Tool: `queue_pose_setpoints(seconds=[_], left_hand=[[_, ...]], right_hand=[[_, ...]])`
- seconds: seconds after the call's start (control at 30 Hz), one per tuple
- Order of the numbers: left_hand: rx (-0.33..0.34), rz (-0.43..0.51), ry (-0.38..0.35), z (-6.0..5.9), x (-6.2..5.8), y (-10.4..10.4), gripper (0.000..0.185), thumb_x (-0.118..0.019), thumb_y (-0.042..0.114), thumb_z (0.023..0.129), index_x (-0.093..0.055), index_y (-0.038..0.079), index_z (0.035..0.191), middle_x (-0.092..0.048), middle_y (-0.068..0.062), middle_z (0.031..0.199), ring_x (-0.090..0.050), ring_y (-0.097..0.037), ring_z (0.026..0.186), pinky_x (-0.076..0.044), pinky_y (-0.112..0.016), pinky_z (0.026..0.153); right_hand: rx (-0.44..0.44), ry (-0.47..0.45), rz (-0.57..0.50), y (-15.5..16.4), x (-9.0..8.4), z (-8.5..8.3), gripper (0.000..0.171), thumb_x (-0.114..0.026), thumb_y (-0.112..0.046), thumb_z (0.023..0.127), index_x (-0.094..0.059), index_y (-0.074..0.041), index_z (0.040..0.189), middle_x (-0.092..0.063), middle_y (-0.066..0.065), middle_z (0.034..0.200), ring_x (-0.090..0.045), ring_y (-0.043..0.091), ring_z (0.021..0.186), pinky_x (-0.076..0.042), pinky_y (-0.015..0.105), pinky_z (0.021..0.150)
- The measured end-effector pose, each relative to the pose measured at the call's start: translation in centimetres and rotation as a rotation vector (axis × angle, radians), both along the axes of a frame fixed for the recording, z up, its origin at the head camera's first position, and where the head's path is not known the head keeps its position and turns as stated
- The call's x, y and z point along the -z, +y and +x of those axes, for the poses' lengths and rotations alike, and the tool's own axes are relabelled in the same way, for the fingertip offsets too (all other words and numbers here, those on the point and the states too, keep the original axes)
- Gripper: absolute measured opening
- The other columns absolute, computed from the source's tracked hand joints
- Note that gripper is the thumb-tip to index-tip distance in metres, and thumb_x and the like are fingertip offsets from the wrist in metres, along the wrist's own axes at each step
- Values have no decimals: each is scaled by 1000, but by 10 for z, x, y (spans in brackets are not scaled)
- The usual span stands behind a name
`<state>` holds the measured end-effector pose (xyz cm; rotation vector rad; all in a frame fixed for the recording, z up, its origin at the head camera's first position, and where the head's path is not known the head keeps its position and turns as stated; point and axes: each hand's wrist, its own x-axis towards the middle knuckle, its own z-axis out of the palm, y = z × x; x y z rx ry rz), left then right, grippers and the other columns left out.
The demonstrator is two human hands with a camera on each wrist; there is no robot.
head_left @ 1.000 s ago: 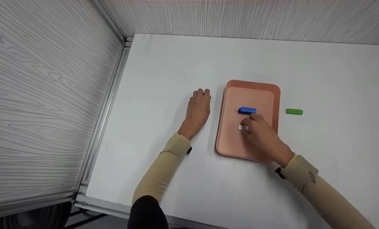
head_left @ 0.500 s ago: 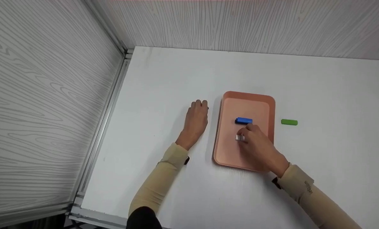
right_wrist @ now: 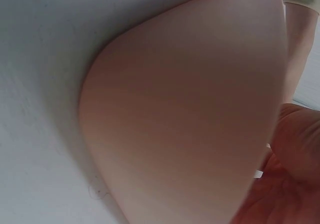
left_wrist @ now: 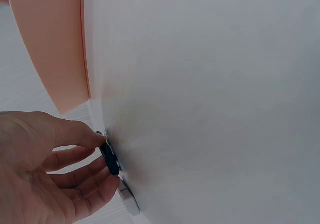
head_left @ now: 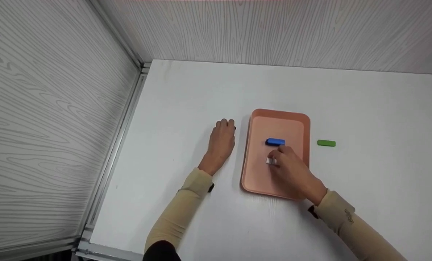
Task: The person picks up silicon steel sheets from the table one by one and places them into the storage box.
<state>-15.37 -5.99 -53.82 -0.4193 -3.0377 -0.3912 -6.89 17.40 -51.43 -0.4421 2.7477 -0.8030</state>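
Note:
A pink tray [head_left: 259,177] lies on the white table [head_left: 187,101]. In it are a blue block [head_left: 275,142] and, just nearer me, a small white block [head_left: 271,161]. My right hand [head_left: 292,170] reaches over the tray and pinches the white block with its fingertips, low on the tray floor. My left hand [head_left: 221,141] lies flat on the table just left of the tray, fingers straight. The left wrist view shows the left hand's fingertips [left_wrist: 92,141] touching the table beside the tray [left_wrist: 55,43]. In the right wrist view the tray [right_wrist: 190,108] fills the frame, with the right hand [right_wrist: 290,184] at the lower right.
A green block [head_left: 326,143] lies on the table right of the tray. Grey wood-grain walls [head_left: 56,108] stand along the left and the back, with a metal rail [head_left: 111,156] at the table's left edge.
The head view has tilted, so everything sits lower in the frame. Both hands and the blocks keep their places relative to the tray.

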Motion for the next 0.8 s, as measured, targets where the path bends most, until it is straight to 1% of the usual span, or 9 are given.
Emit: queue_pose_setpoints(seconds=[0.17, 0.43, 0.8], left_hand=[[29, 7, 44, 1, 0, 0, 13, -62, -1, 102, -61, -1, 114, -64, -16, 105, -66, -29, 99, -59, -37, 81], [32, 31, 31, 4, -6, -2, 16, -58, -1, 102, -62, -2, 118, -65, -16, 107, -66, -29, 101, -60, -38, 84], [40, 89, 26, 9, -17, -2, 17, -56, -1, 103, -64, -3, 118, -67, -16, 108, -67, -29, 104, -60, -37, 89]], right_hand=[[-13, 32, 5, 1, 1, 1, 26, -76, -9, 96, -75, 0, 121, -66, 20, 118, -59, 36, 117, -55, 51, 107], [-20, 22, -13, 1, 0, 0, 27, -75, -11, 98, -74, 1, 123, -67, 19, 120, -58, 34, 117, -54, 51, 108], [12, -9, -30, 2, -1, -1, 28, -78, -11, 96, -73, -1, 122, -65, 19, 122, -57, 34, 118, -54, 53, 109]])
